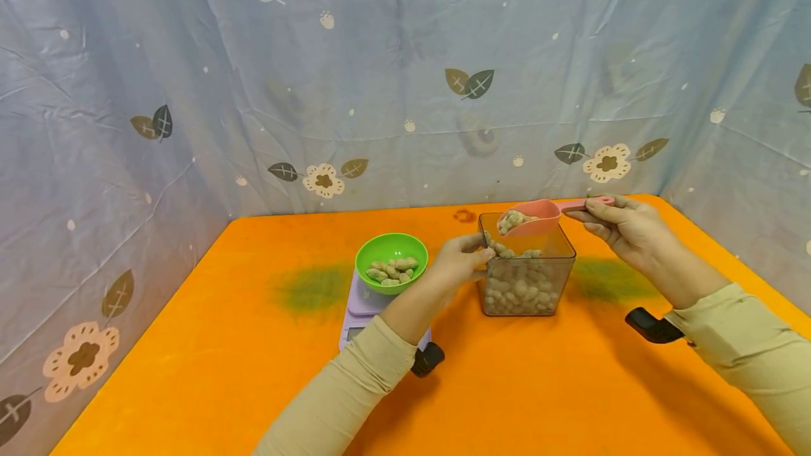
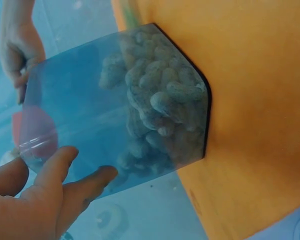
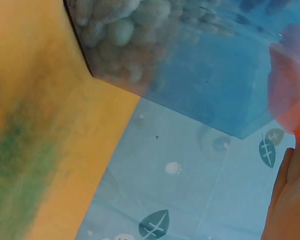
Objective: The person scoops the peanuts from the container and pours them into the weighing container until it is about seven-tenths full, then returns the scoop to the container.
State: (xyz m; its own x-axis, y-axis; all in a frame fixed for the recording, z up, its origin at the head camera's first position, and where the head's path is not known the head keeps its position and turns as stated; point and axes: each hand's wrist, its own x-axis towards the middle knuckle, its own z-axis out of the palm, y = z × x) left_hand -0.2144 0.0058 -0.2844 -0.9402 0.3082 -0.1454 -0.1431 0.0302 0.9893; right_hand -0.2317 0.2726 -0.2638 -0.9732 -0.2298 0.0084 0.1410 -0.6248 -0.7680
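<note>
A clear, dark-rimmed container holds unshelled peanuts in its lower part. My left hand grips its left side near the rim, thumb and fingers spread about the wall in the left wrist view. Over the opening is a pink scoop, tilted and carrying several peanuts. My right hand pinches the scoop's handle between thumb and fingers, to the right of the container. A green bowl with peanuts in it sits on a lilac kitchen scale, partly hidden behind my left forearm.
The table is covered in orange cloth with green patches. A pale blue patterned curtain hangs behind and at both sides. Dark wrist-worn devices stick out below both wrists.
</note>
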